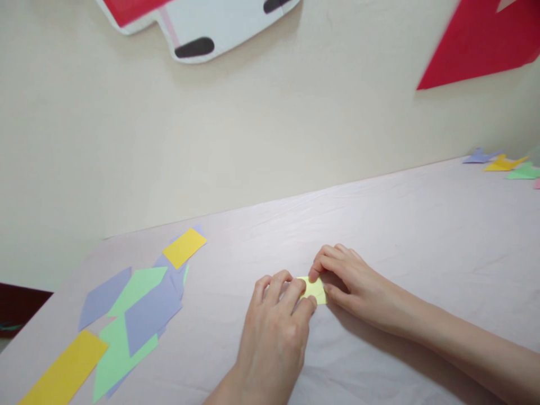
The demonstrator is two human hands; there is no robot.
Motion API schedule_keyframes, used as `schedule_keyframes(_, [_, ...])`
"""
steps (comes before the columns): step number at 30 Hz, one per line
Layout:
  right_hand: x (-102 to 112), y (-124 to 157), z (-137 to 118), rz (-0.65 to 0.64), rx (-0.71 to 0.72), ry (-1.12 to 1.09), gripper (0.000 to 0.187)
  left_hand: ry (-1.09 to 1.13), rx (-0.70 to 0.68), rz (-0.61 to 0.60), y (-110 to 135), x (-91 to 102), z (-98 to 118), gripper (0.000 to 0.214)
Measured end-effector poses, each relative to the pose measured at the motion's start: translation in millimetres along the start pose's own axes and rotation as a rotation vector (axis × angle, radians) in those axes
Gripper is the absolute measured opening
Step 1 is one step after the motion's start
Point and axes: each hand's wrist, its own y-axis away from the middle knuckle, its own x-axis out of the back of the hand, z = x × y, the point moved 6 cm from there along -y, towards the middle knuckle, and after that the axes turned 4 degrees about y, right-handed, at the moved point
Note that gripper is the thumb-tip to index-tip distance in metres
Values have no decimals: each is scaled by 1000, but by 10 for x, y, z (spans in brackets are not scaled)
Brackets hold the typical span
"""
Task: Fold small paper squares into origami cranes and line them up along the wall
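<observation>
A small pale yellow piece of paper (pixel 315 289) lies on the table covered with a pale pink cloth (pixel 422 236), pinched between both hands. My left hand (pixel 274 332) curls its fingers over the paper's left side, thumb pressing its lower edge. From the right, my right hand (pixel 350 284) pinches the paper's right edge between fingertips and thumb. Most of the paper is hidden under the fingers.
A loose pile of cut paper pieces (pixel 139 304) in lilac, green and yellow lies at the left, with a yellow strip (pixel 67 371) near the front edge. Folded coloured paper shapes (pixel 504 163) sit far right. Red and white paper decorations (pixel 481 39) hang on the cream wall.
</observation>
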Motion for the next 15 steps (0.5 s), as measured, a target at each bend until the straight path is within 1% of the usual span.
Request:
schedule_keyframes(2, [15,2,8,9,16,-14,36,-2,-16,15,19,6,8,19])
schedule_keyframes(5, [25,-2,17,5,18,-25,36,-22,-44,32,52,2,13,21])
schedule_keyframes(10, [30,-2,20,-9,-1,-35,35,-61,-57,28,98,-23,4,25])
schedule_keyframes(15, [34,31,12,-25,35,-69,32,-22,-58,18,111,-22,-29,32])
